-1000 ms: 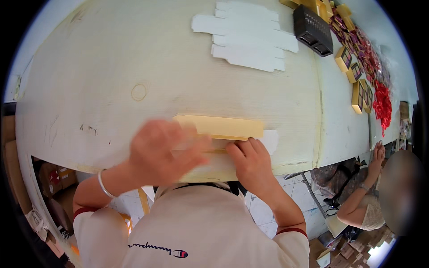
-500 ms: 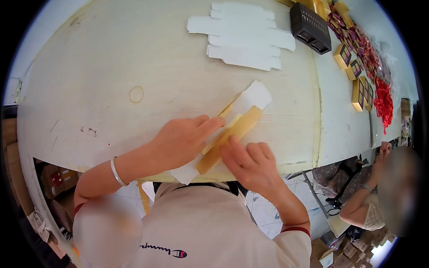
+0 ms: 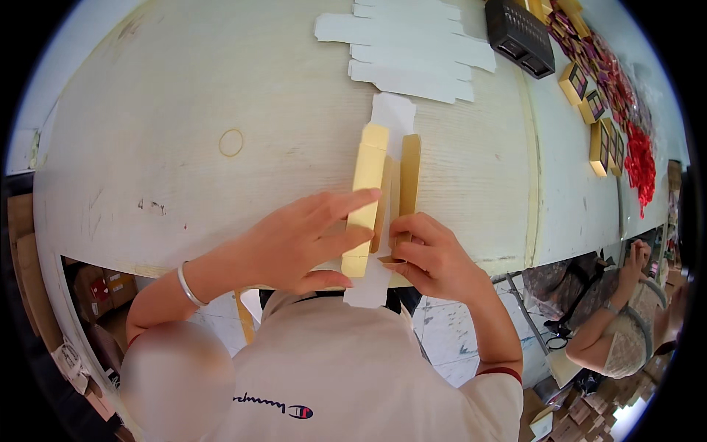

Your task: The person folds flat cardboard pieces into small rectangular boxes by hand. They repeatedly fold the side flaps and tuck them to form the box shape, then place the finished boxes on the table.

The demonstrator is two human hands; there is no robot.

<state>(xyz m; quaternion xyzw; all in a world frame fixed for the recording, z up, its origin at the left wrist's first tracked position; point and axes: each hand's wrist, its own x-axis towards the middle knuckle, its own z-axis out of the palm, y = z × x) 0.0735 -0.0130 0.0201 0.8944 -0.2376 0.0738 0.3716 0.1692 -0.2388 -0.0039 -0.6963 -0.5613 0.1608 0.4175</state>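
A folding carton [image 3: 368, 173], gold outside with white inner flaps, lies partly folded near the table's front edge. Its long sides stand up, and its white end panels stretch toward the far and near ends. My left hand [image 3: 294, 239] rests at the carton's left side, fingers spread across the gold wall and thumb by its near end. My right hand [image 3: 442, 258] is closed at the near part of the right gold wall, thumb and fingers pinching a small flap there. The fingertips of the right hand are partly hidden.
Flat white carton blanks [image 3: 412, 55] lie stacked beyond the carton. A thin yellowish ring [image 3: 220, 144] lies at left. At far right are a black tray-like box [image 3: 519, 40], gold palettes [image 3: 573, 85] and red wrapping [image 3: 639, 173]. Another person's hand [image 3: 637, 254] shows at the right edge.
The carton has turned from slanted to nearly upright in view, and its two gold sides now stand farther apart. My right hand has moved from the carton's top to its right wall.
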